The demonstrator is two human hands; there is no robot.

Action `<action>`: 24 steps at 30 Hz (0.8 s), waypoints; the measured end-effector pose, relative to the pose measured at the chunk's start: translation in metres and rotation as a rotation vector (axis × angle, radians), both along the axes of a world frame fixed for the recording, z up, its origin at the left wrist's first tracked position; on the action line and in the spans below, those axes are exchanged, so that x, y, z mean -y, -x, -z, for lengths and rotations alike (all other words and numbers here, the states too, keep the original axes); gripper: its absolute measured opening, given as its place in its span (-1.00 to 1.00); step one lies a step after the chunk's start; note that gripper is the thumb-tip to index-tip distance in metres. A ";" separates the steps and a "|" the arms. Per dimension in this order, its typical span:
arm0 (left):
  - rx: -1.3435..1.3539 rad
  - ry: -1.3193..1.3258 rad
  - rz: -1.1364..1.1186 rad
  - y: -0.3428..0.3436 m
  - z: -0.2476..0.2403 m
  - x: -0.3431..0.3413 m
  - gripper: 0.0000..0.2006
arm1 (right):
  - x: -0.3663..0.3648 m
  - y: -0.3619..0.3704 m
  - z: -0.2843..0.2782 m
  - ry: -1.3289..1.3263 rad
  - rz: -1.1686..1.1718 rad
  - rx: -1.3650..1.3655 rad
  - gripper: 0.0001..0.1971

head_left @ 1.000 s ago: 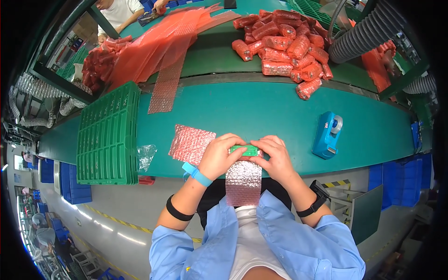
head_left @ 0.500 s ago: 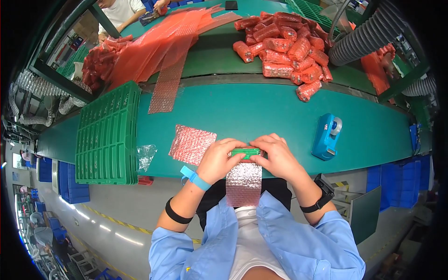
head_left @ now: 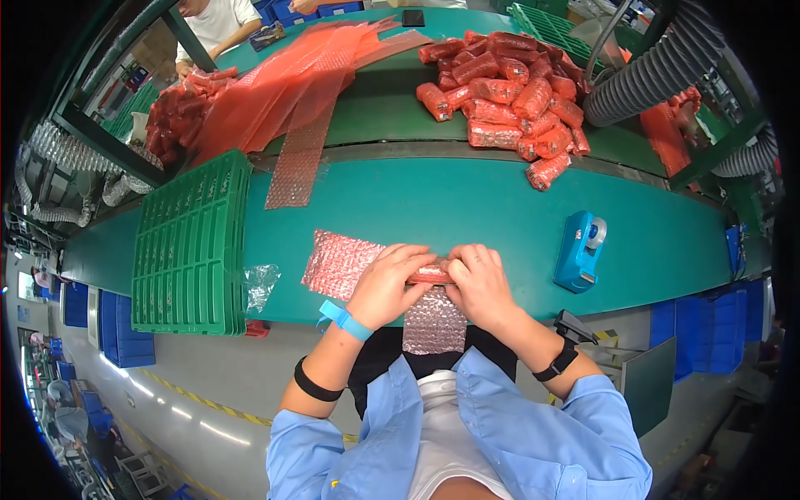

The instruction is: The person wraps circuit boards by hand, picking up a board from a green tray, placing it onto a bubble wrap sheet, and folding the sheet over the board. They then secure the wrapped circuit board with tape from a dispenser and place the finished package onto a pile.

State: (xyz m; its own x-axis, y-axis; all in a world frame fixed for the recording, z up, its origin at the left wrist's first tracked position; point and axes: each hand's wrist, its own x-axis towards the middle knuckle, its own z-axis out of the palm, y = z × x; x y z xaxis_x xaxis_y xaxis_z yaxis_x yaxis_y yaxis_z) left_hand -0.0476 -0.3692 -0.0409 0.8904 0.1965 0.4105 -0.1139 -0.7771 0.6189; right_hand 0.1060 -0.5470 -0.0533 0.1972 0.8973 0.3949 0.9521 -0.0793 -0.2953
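Observation:
At the table's front edge, a small roll of red bubble wrap (head_left: 431, 273) lies crosswise between my hands. My left hand (head_left: 385, 285) grips its left end and my right hand (head_left: 482, 283) its right end, fingers curled over the top and thumbs on the near side. The loose tail of the bubble wrap (head_left: 434, 323) hangs from the roll over the edge toward my lap. Whatever is inside the roll is covered. Just left of my left hand, a flat red bubble wrap sheet (head_left: 337, 265) rests on the green table (head_left: 392, 200).
A blue tape dispenser (head_left: 577, 254) stands on the right. Green plastic trays (head_left: 190, 250) and crumpled clear film (head_left: 261, 285) are on the left. Behind lie many red wrapped bundles (head_left: 517, 92) and long bubble wrap strips (head_left: 283, 79). A co-worker (head_left: 215, 29) is at the far left.
The green object that showed between my hands is now covered by red bubble wrap. The hanging tail has become shorter, and my right hand has shifted slightly left.

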 end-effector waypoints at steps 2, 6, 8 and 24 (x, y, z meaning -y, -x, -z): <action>-0.058 -0.089 -0.015 0.002 -0.003 0.004 -0.58 | 0.002 0.000 0.001 -0.035 -0.012 -0.029 -0.57; -0.017 -0.204 -0.036 0.007 0.011 0.011 -0.59 | 0.006 0.000 -0.004 -0.095 -0.037 -0.173 -0.54; 0.017 -0.240 -0.044 0.008 0.019 0.013 -0.60 | 0.007 -0.002 -0.011 -0.066 -0.036 -0.342 -0.49; -0.211 -0.166 -0.091 0.020 -0.001 0.040 -0.55 | 0.018 -0.005 -0.030 0.135 -0.065 -0.377 -0.54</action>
State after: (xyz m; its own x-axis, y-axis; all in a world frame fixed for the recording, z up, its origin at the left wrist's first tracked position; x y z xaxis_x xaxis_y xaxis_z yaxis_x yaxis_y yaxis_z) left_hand -0.0675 -0.4093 -0.0400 0.9415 0.2251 0.2508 0.0790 -0.8709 0.4851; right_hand 0.1115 -0.5647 -0.0232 0.2467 0.9516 0.1833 0.7834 -0.0845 -0.6157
